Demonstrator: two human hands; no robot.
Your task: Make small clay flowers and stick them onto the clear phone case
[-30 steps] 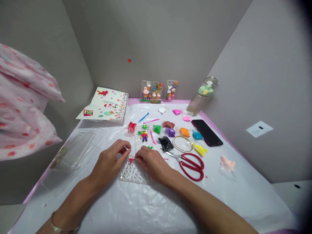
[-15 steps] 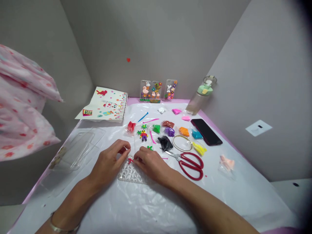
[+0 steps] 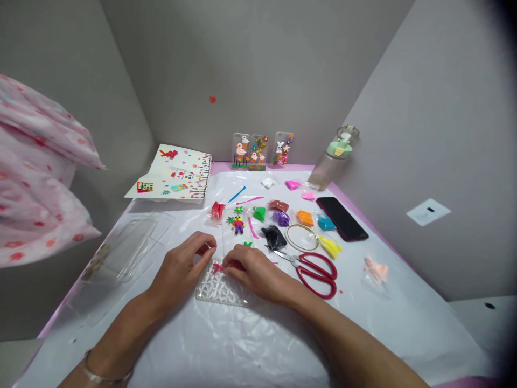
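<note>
A clear patterned case (image 3: pixel 220 291) lies flat at the front of the table, with a small red clay piece (image 3: pixel 217 268) on its upper part. My left hand (image 3: pixel 188 258) rests at the case's left edge, thumb and fingertips pinched close together; whatever lies between them is too small to name. Over the right side of the case, my right hand (image 3: pixel 252 269) has curled fingers beside the red piece, with some red showing under them. Beyond the hands lies a clear case with a clay figure (image 3: pixel 238 225) and green flowers.
Red-handled scissors (image 3: pixel 317 275), a bangle (image 3: pixel 302 237) and a black phone (image 3: pixel 342 219) lie at the right. Bags of coloured clay (image 3: pixel 305 217) spread behind. A bottle (image 3: pixel 329 164) and decorated cases (image 3: pixel 242 151) stand at the back; clear cases (image 3: pixel 125 250) lie left.
My right hand has shifted slightly right, uncovering more of the red piece. My left hand has hardly moved.
</note>
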